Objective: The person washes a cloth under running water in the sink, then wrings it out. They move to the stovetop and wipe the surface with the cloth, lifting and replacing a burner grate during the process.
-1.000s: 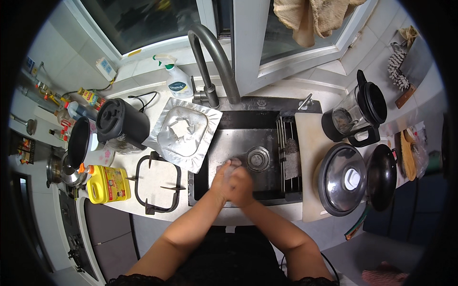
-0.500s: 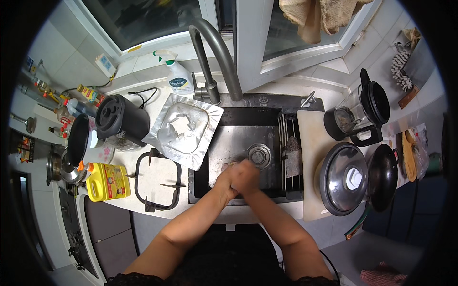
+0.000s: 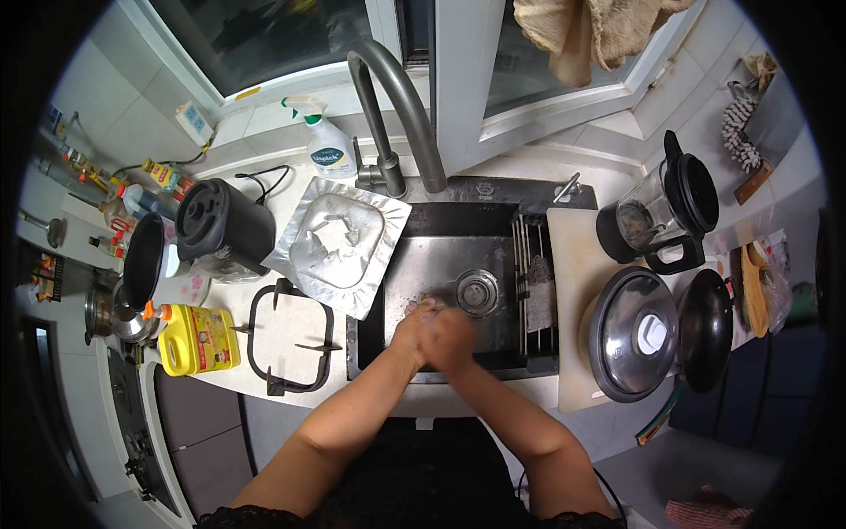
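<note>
Over the near part of the dark sink [image 3: 423, 256], my left hand [image 3: 411, 337] and my right hand [image 3: 452, 339] are pressed together, both closed. Whatever lies between them is hidden; I cannot make it out. The right hand is a little blurred and partly covers the left one's fingers. Just beyond them is the round drain [image 3: 477, 293]. The tall grey faucet [image 3: 401, 106] arches over the sink's back edge, with no water stream visible.
Left of the sink lie a foil sheet [image 3: 339, 247] and a black pot stand [image 3: 275, 384], beside a yellow jug [image 3: 201, 339]. A wire rack [image 3: 522, 291] spans the sink's right side. A cutting board [image 3: 577, 379], lidded pot [image 3: 630, 353] and blender [image 3: 648, 216] stand right.
My clasped hands have shifted slightly left and nearer to me, and the right hand has turned over the left. The counter things stay where they were.
</note>
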Demonstrator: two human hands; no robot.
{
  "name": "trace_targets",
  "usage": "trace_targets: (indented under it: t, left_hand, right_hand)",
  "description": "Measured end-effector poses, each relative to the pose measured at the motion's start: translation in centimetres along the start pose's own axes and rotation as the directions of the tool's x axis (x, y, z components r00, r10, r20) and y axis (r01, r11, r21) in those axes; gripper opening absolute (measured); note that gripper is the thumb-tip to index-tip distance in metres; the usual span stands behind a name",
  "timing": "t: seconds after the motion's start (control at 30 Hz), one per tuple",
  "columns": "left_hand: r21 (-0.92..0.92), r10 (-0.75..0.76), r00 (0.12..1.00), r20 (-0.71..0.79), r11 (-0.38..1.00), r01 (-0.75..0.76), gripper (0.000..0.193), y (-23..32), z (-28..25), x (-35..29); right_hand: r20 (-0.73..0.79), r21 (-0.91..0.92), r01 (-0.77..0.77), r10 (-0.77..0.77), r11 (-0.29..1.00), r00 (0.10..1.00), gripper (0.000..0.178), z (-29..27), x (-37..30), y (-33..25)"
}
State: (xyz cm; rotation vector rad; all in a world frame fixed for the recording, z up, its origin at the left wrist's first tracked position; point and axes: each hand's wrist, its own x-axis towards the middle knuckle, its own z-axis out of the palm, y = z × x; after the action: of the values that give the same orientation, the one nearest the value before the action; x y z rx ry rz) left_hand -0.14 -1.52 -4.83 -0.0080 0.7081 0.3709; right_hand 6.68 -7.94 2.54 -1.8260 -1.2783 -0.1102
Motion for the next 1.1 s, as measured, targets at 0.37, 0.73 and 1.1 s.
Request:
trace_targets:
  t: [0.37, 0.73, 1.1]
  left_hand:
    - [0.003, -0.210, 0.969, 0.129, 0.977, 0.211, 0.021, 0.2, 0.3, -0.9]
    - [0.175, -0.008, 0.985, -0.174, 0.984, 0.039, 0.033, 2.0, 5.0, -5.2]
    - [0.466, 0.138, 0.983, 0.119, 0.867, -0.178, 0.029, 2.6, 6.1, -6.8]
  right_hand:
    - [-0.047, -0.026, -0.018, 0.017, 0.999, 0.999, 0.017, 0.8, -0.5, 1.9]
    - [0.186, 0.473, -0.643, 0.646, 0.602, 0.741, 0.031, -1.4, 0.1, 8.2]
    - [0.410, 0.828, -0.560, 0.690, -0.009, 0.596, 0.032, -6.8, 4.5, 3.2]
